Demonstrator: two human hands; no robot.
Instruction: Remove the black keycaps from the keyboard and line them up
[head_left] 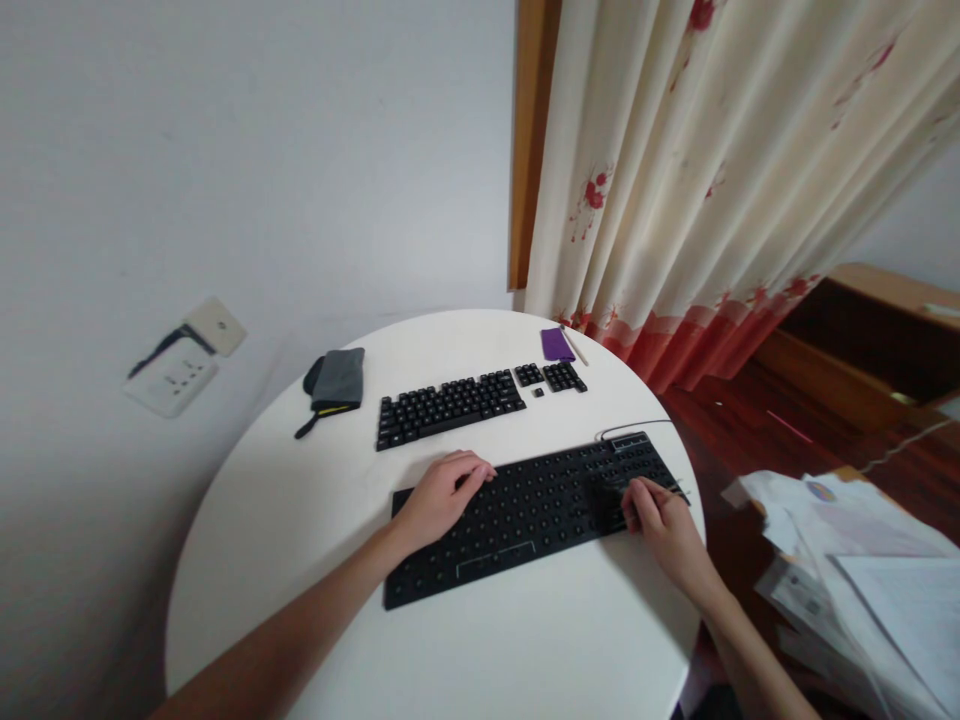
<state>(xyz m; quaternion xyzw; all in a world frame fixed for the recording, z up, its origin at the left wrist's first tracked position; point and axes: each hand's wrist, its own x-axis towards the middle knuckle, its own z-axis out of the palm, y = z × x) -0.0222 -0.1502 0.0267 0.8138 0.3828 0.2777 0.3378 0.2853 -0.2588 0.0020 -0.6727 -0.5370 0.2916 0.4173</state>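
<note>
A black keyboard base [525, 510] with its keycaps off lies slanted on the white round table [262, 560], its bare switches showing. My left hand [446, 490] rests over its far left part, fingers curled at the back edge and holding the board. Over the number-pad end, my right hand [656, 515] is closed around a slim brush-like tool [606, 502]. The tool's dark head is smeared by motion against the switches. Behind the base, loose black keycaps [450, 408] are laid out in keyboard order, with the number-pad keycaps [564, 377] grouped at their right.
A grey pouch [339, 378] lies at the back left. Near the back right edge are a purple cloth [556, 345] and a thin pale stick [575, 346]. A cable [637, 426] runs off the right side. Papers [862, 560] are stacked beyond the table, below the curtain [675, 180].
</note>
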